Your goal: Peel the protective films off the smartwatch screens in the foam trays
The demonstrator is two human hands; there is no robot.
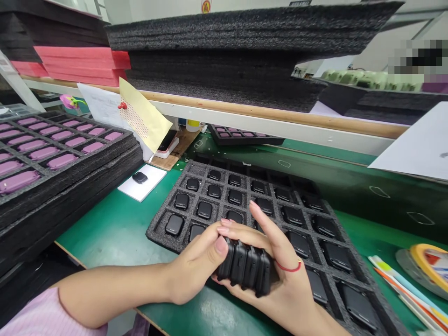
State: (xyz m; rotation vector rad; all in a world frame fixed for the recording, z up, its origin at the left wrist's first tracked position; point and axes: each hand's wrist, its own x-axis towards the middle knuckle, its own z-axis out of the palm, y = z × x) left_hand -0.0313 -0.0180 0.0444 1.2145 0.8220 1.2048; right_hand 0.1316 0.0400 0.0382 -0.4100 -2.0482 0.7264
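The left hand (198, 266) and right hand (283, 284) jointly grip a row of about four square black smartwatch bodies (244, 267), stacked on edge between thumbs and fingers. Beneath and beyond the right hand lies a black foam tray (157, 235) with further watches in its compartments. Left of the left hand, on the green work mat (105, 233), one black watch (140, 177) rests on a white card (154, 177). Farther left stands a stack of foam trays (70, 196) holding pink items.

Along the bench's left edge stand stacked black foam trays (63, 186) holding pink items (38, 144), perhaps watch cases. A white card (142, 182) lies near the back edge, while pens (406, 289) and a tape roll (429, 266) sit by the right edge.
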